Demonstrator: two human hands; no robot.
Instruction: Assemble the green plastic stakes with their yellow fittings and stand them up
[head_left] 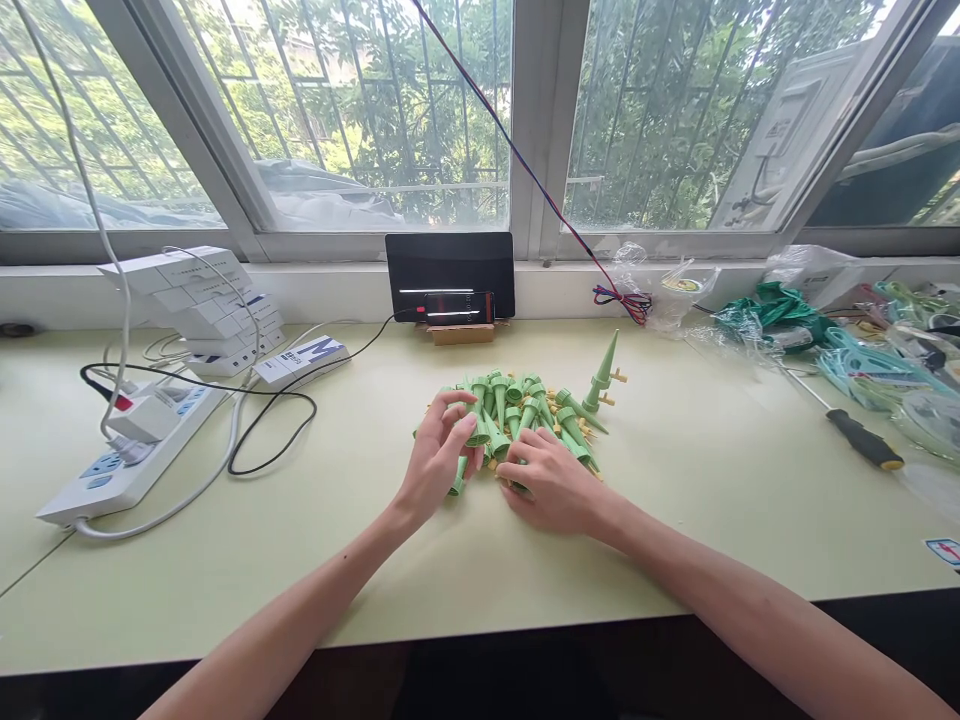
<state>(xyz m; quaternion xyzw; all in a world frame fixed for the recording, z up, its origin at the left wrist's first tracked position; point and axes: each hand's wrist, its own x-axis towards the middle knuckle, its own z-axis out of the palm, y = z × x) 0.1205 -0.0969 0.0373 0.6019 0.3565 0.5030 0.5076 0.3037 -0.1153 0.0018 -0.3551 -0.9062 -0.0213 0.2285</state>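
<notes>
Many green spikes (529,410) at cupped left hand (436,455) and palm-down right hand (553,480), each grip's hold unclear.

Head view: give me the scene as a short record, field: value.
surface: pale table below windows
main_items: pile of green cones with yellow fittings
left_hand: left hand at the pile's left side, fingers curved; grip unclear
right_hand: right hand at the pile's near edge, fingers curled; grip unclear
upright_item: pointed green piece with yellow fittings, right of the pile
left_area: power strip, stacked white boxes
back: phone before a dark panel
right_area: screwdriver, plastic bags
</notes>
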